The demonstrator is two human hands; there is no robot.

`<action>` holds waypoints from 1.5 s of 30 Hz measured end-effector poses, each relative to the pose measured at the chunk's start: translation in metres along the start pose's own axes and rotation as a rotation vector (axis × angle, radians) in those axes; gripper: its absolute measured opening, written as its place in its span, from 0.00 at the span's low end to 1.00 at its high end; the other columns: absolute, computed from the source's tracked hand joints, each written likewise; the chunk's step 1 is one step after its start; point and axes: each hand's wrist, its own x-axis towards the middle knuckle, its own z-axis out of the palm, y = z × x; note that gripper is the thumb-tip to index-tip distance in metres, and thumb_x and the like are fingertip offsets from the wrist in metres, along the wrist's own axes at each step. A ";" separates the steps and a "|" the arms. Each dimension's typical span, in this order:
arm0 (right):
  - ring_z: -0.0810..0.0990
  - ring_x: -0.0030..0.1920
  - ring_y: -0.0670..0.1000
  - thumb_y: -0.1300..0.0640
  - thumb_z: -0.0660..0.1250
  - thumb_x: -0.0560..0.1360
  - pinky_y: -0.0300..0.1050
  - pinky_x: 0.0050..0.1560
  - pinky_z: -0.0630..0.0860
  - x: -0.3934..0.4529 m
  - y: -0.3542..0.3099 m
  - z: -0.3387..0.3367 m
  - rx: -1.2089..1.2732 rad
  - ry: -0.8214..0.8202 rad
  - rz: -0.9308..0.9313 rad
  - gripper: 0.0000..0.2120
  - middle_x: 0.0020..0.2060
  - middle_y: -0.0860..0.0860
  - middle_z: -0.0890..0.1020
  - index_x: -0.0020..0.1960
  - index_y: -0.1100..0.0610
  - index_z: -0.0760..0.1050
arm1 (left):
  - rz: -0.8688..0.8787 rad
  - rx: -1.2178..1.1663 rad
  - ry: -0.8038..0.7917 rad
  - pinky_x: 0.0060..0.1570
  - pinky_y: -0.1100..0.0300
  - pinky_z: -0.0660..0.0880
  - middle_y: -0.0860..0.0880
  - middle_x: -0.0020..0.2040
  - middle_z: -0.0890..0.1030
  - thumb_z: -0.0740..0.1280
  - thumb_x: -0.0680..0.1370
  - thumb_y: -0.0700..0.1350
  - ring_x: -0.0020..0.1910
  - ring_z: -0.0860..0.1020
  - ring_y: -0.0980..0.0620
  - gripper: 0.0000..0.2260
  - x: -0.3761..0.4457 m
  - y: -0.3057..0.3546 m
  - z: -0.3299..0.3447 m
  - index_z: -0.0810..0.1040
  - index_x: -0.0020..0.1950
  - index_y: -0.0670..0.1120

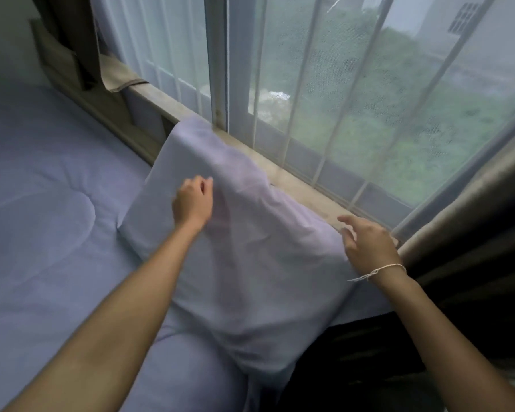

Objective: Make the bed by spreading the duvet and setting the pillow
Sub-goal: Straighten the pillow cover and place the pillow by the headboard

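A lavender pillow (pixel 244 251) leans at the head of the bed, its top edge propped on the window sill (pixel 304 185). My left hand (pixel 192 200) lies on the pillow's upper face with fingers loosely curled; whether it pinches the fabric is unclear. My right hand (pixel 366 242) hovers at the pillow's right edge, fingers spread and relaxed, a white string around the wrist. The lavender duvet (pixel 51 203) lies spread over the bed to the left, fairly smooth with soft quilted dimples.
A barred window with a sheer white curtain (pixel 369 99) fills the back. A brown curtain (pixel 464 233) hangs at the right, another (pixel 81 40) at the far left. A wooden bed frame (pixel 101 108) runs along the wall. A dark gap (pixel 369 352) lies beside the bed at lower right.
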 end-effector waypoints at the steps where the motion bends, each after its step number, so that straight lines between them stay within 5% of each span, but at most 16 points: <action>1: 0.78 0.59 0.58 0.56 0.63 0.77 0.48 0.59 0.72 0.010 -0.003 0.003 0.019 -0.032 -0.004 0.16 0.58 0.55 0.81 0.63 0.54 0.75 | -0.050 0.011 0.027 0.47 0.48 0.73 0.35 0.51 0.77 0.56 0.81 0.52 0.51 0.76 0.35 0.18 0.025 0.005 -0.003 0.76 0.48 0.39; 6: 0.78 0.54 0.60 0.46 0.63 0.75 0.51 0.54 0.75 0.032 -0.009 0.028 0.002 -0.221 -0.005 0.16 0.51 0.56 0.80 0.59 0.52 0.77 | -0.333 0.075 0.058 0.59 0.46 0.70 0.37 0.65 0.72 0.56 0.78 0.60 0.62 0.73 0.36 0.28 0.113 0.018 0.005 0.73 0.64 0.38; 10: 0.79 0.46 0.58 0.48 0.67 0.74 0.48 0.47 0.73 0.042 -0.001 0.035 0.061 -0.190 0.029 0.10 0.42 0.54 0.80 0.47 0.52 0.82 | -0.456 0.133 -0.003 0.63 0.46 0.68 0.39 0.69 0.70 0.61 0.74 0.64 0.67 0.70 0.39 0.36 0.146 0.016 0.025 0.63 0.72 0.40; 17: 0.78 0.38 0.54 0.56 0.71 0.72 0.47 0.43 0.72 0.055 0.011 0.027 0.293 0.037 0.023 0.05 0.34 0.51 0.79 0.39 0.55 0.82 | -0.488 0.268 -0.021 0.65 0.47 0.68 0.38 0.68 0.71 0.53 0.81 0.40 0.68 0.70 0.38 0.17 0.183 0.015 0.038 0.71 0.68 0.40; 20: 0.76 0.35 0.50 0.57 0.72 0.72 0.37 0.39 0.64 0.065 0.003 0.011 0.357 0.167 -0.019 0.03 0.33 0.51 0.79 0.40 0.55 0.83 | -0.449 0.181 0.085 0.63 0.48 0.68 0.36 0.66 0.73 0.51 0.82 0.40 0.66 0.71 0.37 0.17 0.197 0.020 0.025 0.71 0.67 0.39; 25: 0.73 0.33 0.48 0.57 0.71 0.73 0.36 0.38 0.63 0.077 -0.011 -0.002 0.378 0.236 -0.079 0.03 0.32 0.49 0.76 0.42 0.54 0.84 | -0.478 0.056 0.178 0.64 0.50 0.68 0.37 0.68 0.72 0.51 0.82 0.47 0.67 0.71 0.40 0.19 0.214 0.016 0.009 0.70 0.66 0.39; 30: 0.79 0.41 0.54 0.56 0.71 0.72 0.37 0.42 0.64 0.077 -0.004 0.008 0.271 0.112 0.013 0.04 0.37 0.51 0.80 0.45 0.55 0.83 | -0.399 0.045 0.189 0.58 0.50 0.71 0.39 0.63 0.76 0.59 0.79 0.49 0.62 0.74 0.40 0.13 0.199 -0.002 0.014 0.72 0.57 0.42; 32: 0.79 0.48 0.58 0.56 0.69 0.72 0.44 0.51 0.70 0.064 -0.006 0.014 0.170 0.130 0.014 0.11 0.45 0.54 0.80 0.54 0.55 0.80 | -0.326 0.072 0.197 0.59 0.48 0.70 0.39 0.63 0.74 0.62 0.77 0.51 0.62 0.73 0.39 0.16 0.196 -0.001 0.015 0.72 0.60 0.41; 35: 0.71 0.64 0.55 0.48 0.64 0.73 0.60 0.67 0.67 0.039 -0.019 0.026 0.092 0.108 -0.196 0.26 0.62 0.55 0.75 0.69 0.54 0.69 | -0.114 0.260 0.159 0.61 0.46 0.68 0.38 0.64 0.70 0.63 0.75 0.54 0.63 0.69 0.36 0.18 0.193 0.008 0.021 0.74 0.58 0.43; 37: 0.65 0.72 0.53 0.40 0.58 0.75 0.61 0.71 0.62 0.026 -0.021 0.036 -0.023 -0.029 -0.303 0.29 0.70 0.52 0.69 0.73 0.50 0.63 | -0.056 0.330 0.045 0.63 0.44 0.65 0.39 0.65 0.69 0.64 0.73 0.56 0.64 0.67 0.35 0.20 0.189 0.019 0.030 0.74 0.60 0.45; 42: 0.47 0.77 0.44 0.23 0.35 0.68 0.54 0.76 0.49 0.002 0.023 0.052 -0.115 -0.362 -0.151 0.41 0.76 0.41 0.49 0.76 0.41 0.48 | -0.210 0.402 -0.276 0.70 0.38 0.59 0.38 0.72 0.64 0.57 0.77 0.50 0.71 0.62 0.34 0.23 0.203 -0.013 0.052 0.65 0.71 0.43; 45: 0.41 0.76 0.43 0.21 0.31 0.64 0.53 0.77 0.44 -0.012 0.037 0.045 -0.125 -0.390 -0.090 0.46 0.75 0.39 0.44 0.76 0.42 0.45 | -0.213 0.182 -0.256 0.70 0.36 0.59 0.38 0.74 0.62 0.53 0.79 0.56 0.72 0.62 0.35 0.27 0.205 -0.022 0.050 0.63 0.72 0.42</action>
